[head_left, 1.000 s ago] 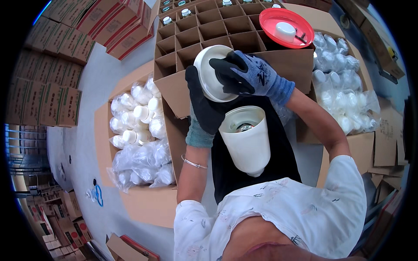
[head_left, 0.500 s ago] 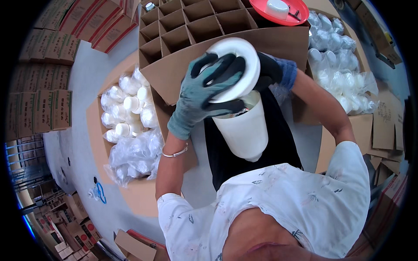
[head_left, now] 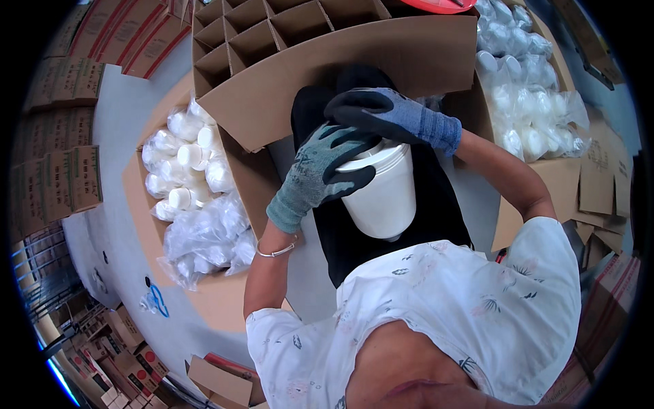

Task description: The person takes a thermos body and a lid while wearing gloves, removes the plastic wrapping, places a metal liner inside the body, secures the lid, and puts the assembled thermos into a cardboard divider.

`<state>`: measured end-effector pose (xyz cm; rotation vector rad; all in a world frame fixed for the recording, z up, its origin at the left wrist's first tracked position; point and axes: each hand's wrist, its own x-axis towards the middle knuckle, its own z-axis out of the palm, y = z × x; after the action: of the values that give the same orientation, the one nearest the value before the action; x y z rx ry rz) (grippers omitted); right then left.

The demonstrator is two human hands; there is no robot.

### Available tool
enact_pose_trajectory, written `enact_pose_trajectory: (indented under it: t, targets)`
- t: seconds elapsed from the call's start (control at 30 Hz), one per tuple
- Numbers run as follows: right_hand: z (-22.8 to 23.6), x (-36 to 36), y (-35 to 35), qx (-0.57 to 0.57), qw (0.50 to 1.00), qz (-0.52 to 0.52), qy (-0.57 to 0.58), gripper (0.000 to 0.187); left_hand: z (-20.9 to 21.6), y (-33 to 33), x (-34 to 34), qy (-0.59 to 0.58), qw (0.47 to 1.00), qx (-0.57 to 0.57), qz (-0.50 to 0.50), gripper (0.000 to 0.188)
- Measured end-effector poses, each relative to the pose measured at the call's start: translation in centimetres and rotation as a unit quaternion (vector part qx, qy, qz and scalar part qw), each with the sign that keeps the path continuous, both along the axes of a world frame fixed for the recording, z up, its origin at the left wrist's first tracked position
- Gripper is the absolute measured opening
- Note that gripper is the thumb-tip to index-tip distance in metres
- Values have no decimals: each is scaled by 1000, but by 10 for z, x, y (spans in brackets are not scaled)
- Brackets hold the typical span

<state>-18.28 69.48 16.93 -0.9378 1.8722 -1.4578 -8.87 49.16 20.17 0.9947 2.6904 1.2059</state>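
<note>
A white plastic tub stands between my thighs, its narrower end toward my body. At its mouth sits a round white lid, mostly hidden by my hands. My left hand, in a green-grey glove with black fingers, is closed at the left of the lid, its thumb along the tub's upper side and its fingers over the top. In a blue-grey and black glove, my right hand lies across the lid from the far right, fingers curled over its far edge. The tub's inside is hidden.
Ahead stands a large carton with cardboard dividers, a red dish at its far edge. Open boxes of bagged white bottles flank me, left and right. Stacked cartons line the far left.
The white lid, tilted above the open tub before, has come down onto its mouth. My right hand has moved from behind the lid to over its top.
</note>
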Motion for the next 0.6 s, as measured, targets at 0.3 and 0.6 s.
enact_pose_trajectory:
  t: [0.3,0.6]
  targets:
    - [-6,9,-13,-96,990,98,-16,43,16,35,52,42,986,-117,109,76]
    - [57,82,87,180,940,42,286,69,-76,57,55,-160,773,559,255,41]
